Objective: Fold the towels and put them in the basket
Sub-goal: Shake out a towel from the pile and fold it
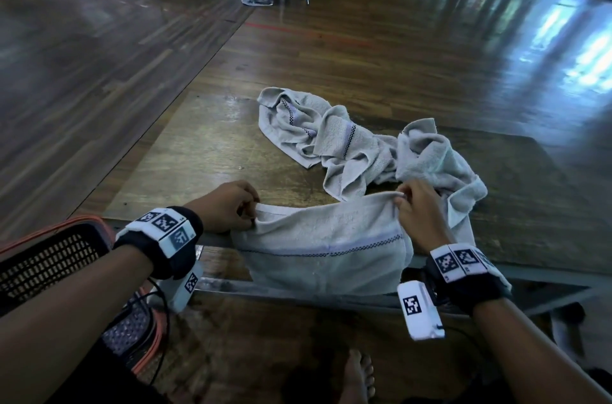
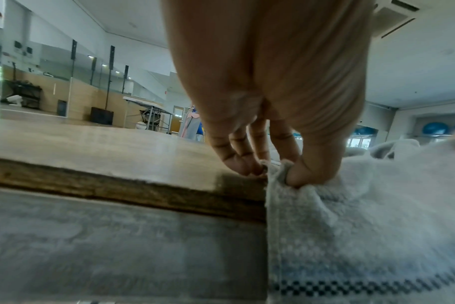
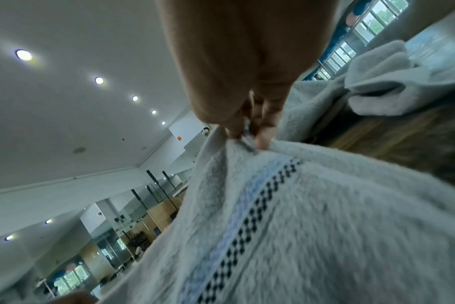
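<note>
Stretching between the two hands, the pale grey terry towel with a checked blue band point(image 1: 326, 238) is pinched at its upper corners, left hand point(image 1: 228, 210) and right hand point(image 1: 419, 215) curled tight on the hem. Its long axis runs between the fingers; the rest hangs over the wooden table point(image 1: 205, 152) edge. The black mesh basket point(image 1: 49, 258) is nearer the left hand.
</note>
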{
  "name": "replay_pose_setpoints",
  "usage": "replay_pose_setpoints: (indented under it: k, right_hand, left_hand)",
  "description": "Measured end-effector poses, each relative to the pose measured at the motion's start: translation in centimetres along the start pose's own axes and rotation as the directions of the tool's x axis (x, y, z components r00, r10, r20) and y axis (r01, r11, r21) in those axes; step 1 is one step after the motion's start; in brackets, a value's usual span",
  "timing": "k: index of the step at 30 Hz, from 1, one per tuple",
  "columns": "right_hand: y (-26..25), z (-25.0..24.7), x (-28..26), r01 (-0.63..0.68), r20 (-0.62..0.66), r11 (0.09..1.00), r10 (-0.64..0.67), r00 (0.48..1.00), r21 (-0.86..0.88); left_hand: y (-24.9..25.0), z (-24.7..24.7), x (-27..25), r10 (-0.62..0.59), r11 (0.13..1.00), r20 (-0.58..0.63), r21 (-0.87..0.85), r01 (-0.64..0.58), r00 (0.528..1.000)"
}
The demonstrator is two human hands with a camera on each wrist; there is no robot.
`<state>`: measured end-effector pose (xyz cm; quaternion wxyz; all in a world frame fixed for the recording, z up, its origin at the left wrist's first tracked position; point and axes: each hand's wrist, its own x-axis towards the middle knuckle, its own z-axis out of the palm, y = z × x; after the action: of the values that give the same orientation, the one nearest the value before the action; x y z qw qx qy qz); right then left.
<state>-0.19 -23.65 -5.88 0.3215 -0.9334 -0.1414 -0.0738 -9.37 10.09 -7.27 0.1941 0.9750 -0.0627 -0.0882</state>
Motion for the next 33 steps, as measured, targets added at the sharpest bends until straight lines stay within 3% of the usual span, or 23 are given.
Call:
replay_pose_setpoints:
  k: [3,5,10,13,16,19,28,33]
  right_hand:
    - [-1.2,-0.2,1.0,0.058,-0.186,0.995,-0.043,0.982,0.078]
    - [-1.6,-0.2,1.4,0.065,-0.217,0.992,-0.041,0.975,0.107]
    - [-0.9,0.1,1.8,0.003,-0.151,0.998,0.006,0.989,0.061]
    - [0.0,0.0,1.8,-0.094,0.005,0.996,0.094,0.996,-0.008]
    - [0.9,0.1,1.4,-0.167,0.194,0.975,0.193,0.962,-0.144]
    - [1.5,0.6,0.8,-0.095,0.353,0.980,0.152,0.923,-0.175]
    - [1.6,0.9,0.8,0.001,0.358,0.956,0.109,0.927,-0.293]
    - [1.4,0.8,0.3,0.015,0.343,0.938,0.112,0.933,-0.347]
  left_hand:
    - [0.5,0.3,0.3,-0.005,1.000,-0.001,0.002,0.005,1.000]
    - [0.6,0.3,0.5,-0.021,0.999,0.014,0.042,0.021,1.000]
    - [0.1,-0.5,0.8,-0.089,0.996,-0.137,0.014,0.092,0.987]
    - [-0.4,-0.8,0.8,-0.127,0.992,-0.221,-0.013,0.127,0.967]
    - [-0.7,-0.7,0.8,-0.131,0.991,-0.170,-0.013,0.131,0.977]
    - [-0.5,-0.8,1.0,-0.116,0.993,-0.143,-0.014,0.115,0.983]
    - [-0.7,-0.8,1.1,-0.088,0.995,-0.153,0.023,0.092,0.984]
    - [-0.6,-2.0,0.7,-0.081,0.996,-0.208,-0.047,0.073,0.975]
